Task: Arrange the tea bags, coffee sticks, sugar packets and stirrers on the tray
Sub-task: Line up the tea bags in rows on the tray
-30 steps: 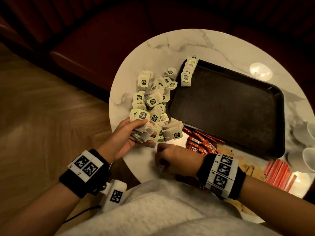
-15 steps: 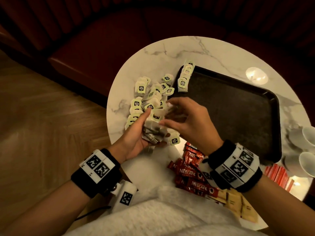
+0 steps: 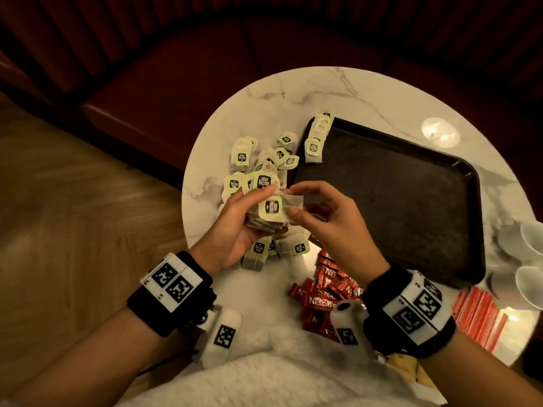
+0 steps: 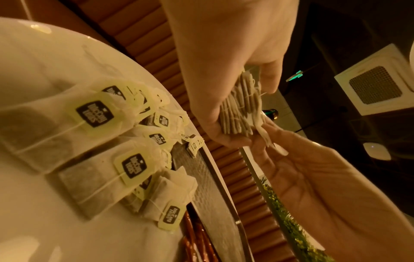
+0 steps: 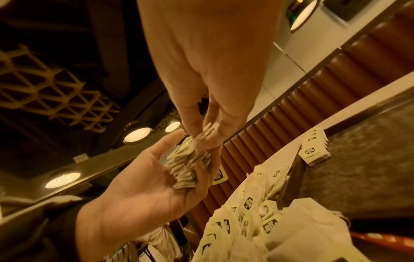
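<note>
1. L hand (image 3: 235, 227) grips tea bag stack (image 3: 269, 214), held above bench (image 3: 258, 289).
2. R hand (image 3: 326, 221) pinches stack's top bag.
3. Tray (image 3: 411, 207) just right; few tea bags (image 3: 316, 139) at its far-left corner.

sugar packets (image 3: 404, 367) — mostly hidden behind right wrist | cups (image 3: 529, 259) — cut off at frame edge

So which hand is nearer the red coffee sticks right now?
Right. The right hand is raised just beyond the coffee sticks, its wrist directly above them. The left hand is off to their left, holding a stack of tea bags.
</note>
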